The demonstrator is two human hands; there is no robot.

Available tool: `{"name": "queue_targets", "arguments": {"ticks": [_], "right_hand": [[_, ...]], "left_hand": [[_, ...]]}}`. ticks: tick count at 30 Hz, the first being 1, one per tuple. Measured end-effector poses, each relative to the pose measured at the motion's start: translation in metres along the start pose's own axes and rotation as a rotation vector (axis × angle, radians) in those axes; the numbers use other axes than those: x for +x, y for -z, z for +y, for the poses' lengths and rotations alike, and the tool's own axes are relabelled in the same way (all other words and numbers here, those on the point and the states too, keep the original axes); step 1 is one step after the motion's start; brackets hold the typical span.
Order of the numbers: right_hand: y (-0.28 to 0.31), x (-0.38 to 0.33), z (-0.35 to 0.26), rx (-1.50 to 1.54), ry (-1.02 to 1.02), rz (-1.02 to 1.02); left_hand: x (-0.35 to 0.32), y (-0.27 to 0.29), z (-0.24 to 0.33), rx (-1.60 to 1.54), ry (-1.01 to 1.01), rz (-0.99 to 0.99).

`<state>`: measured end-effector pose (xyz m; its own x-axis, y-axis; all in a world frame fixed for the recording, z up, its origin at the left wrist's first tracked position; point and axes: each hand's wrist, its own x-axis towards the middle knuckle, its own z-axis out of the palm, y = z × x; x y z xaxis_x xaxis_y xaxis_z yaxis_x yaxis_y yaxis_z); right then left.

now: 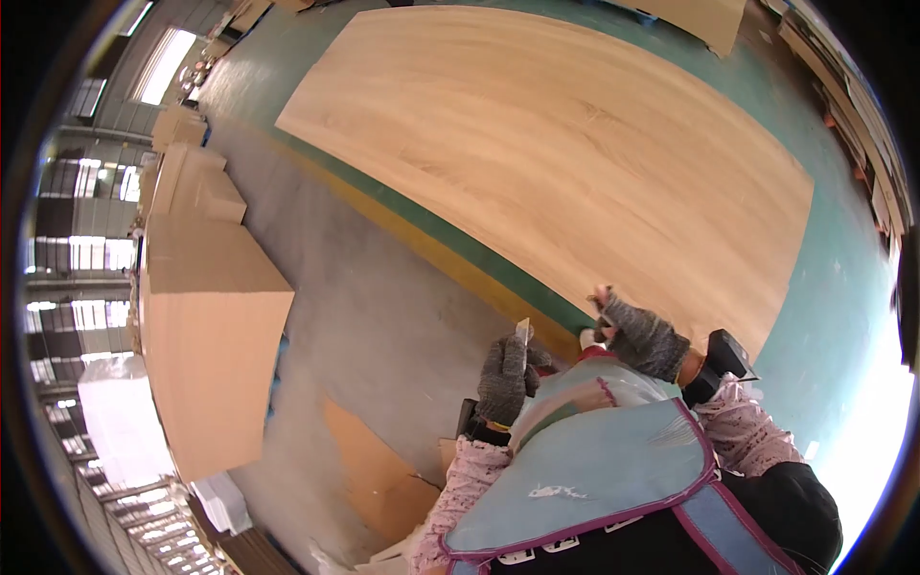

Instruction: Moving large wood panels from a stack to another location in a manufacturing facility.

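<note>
A large light wood veneer sheet lies flat on a green floor. My right hand, in a grey fingerless knit glove, hovers over the sheet's near corner with its fingertips pinched together on something small that I cannot make out. My left hand, in a matching grey glove, is closed around a small pale blade-like piece that sticks up from the fist. It is held close in front of my chest, just short of the sheet's edge. A black device is strapped to my right wrist.
Tall stacks of wood panels stand to the left on grey concrete floor. A yellow floor stripe runs along the sheet's near edge. Cardboard scraps lie by my feet. A white wrapped bundle sits at far left.
</note>
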<state>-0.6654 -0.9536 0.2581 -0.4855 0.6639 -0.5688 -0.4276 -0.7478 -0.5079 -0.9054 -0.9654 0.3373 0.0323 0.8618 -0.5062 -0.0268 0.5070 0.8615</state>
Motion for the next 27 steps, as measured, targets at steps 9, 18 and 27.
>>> {"name": "queue_targets", "arguments": {"ticks": [9,18,27], "right_hand": [[-0.051,-0.016,-0.047,-0.800,0.479,0.491],[-0.111,0.021,-0.033,-0.730,0.369,0.628],[-0.127,0.043,-0.020,-0.458,0.385,0.489]], "left_hand": [[0.072,0.024,0.009,0.335,-0.056,-0.203],[0.103,0.046,0.089,0.497,-0.342,-0.477],[0.107,0.043,0.118,0.620,-0.437,-0.568]]}}
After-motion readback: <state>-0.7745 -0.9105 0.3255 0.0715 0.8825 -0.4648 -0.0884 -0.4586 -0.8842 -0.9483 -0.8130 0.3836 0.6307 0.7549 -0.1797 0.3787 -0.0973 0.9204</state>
